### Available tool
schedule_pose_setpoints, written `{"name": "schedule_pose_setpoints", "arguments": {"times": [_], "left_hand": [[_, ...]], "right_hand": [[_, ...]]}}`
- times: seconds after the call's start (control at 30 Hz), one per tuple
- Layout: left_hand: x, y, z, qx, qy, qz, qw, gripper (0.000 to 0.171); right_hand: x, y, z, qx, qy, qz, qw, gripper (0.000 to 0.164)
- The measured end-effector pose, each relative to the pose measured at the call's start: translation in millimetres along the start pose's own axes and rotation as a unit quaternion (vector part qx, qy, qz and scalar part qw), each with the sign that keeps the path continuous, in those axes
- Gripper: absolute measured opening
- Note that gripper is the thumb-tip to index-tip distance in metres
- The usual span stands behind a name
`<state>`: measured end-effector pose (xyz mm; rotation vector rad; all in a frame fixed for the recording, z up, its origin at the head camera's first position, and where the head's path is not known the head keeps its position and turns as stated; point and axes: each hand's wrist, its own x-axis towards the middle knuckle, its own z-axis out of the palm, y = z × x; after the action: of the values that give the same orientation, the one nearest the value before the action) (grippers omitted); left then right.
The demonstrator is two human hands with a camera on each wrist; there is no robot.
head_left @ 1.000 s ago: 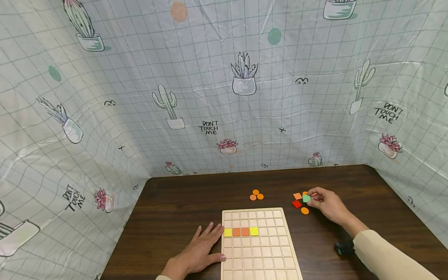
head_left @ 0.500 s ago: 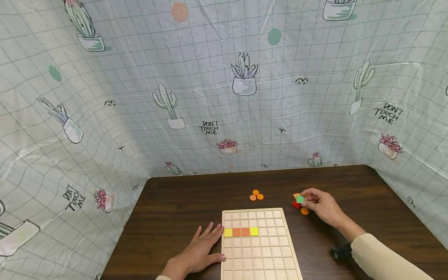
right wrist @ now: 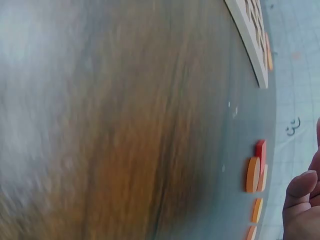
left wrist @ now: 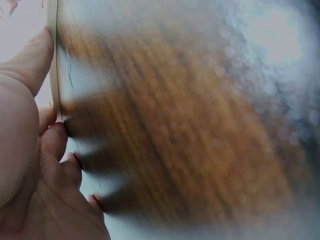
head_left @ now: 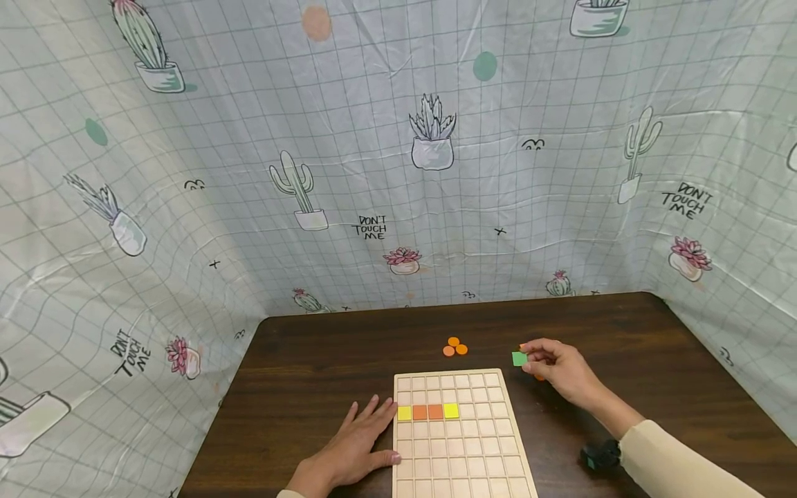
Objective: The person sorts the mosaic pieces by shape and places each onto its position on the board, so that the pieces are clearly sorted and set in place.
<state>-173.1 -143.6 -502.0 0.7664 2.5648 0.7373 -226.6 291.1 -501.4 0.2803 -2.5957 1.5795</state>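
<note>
In the head view, a square green tile (head_left: 519,359) is pinched between the thumb and fingers of my right hand (head_left: 565,372), up off the table to the right of the board's far corner. My left hand (head_left: 351,448) lies with fingers spread, fingertips and thumb touching the left edge of a pale wooden grid board (head_left: 429,449). One row of the board bears a yellow tile (head_left: 405,413), two orange tiles (head_left: 427,412) and another yellow tile (head_left: 451,411). The left wrist view shows the left hand (left wrist: 40,175) against the board's side (left wrist: 54,70).
Three orange discs (head_left: 461,350) lie together beyond the board. Under the right hand more loose pieces are mostly hidden; the right wrist view shows a red piece (right wrist: 261,150) and an orange disc (right wrist: 252,175) among them. A patterned curtain (head_left: 398,173) surrounds the dark wooden table (head_left: 311,360).
My right hand has moved left with the green tile, away from above the loose pieces toward the board. The left hand has stayed in place.
</note>
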Motion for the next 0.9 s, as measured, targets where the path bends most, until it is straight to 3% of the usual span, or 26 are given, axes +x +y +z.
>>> {"name": "schedule_pose_setpoints", "arguments": {"times": [0.17,0.47,0.9], "left_hand": [[0.3,0.0,-0.6,0.000,0.000,0.000,1.0000,0.088],[-1.1,0.2,-1.1,0.000,0.000,0.000,1.0000,0.088],[-0.8,-0.2,-0.5,-0.004,-0.002,-0.001,1.0000,0.088]], "right_hand": [[-3.0,-4.1,7.1,-0.013,-0.006,-0.002,1.000,0.027],[-9.7,-15.1,21.7,0.033,-0.035,0.008,0.999,0.027],[-17.1,-21.5,40.0,0.035,-0.066,0.001,0.997,0.022]]}}
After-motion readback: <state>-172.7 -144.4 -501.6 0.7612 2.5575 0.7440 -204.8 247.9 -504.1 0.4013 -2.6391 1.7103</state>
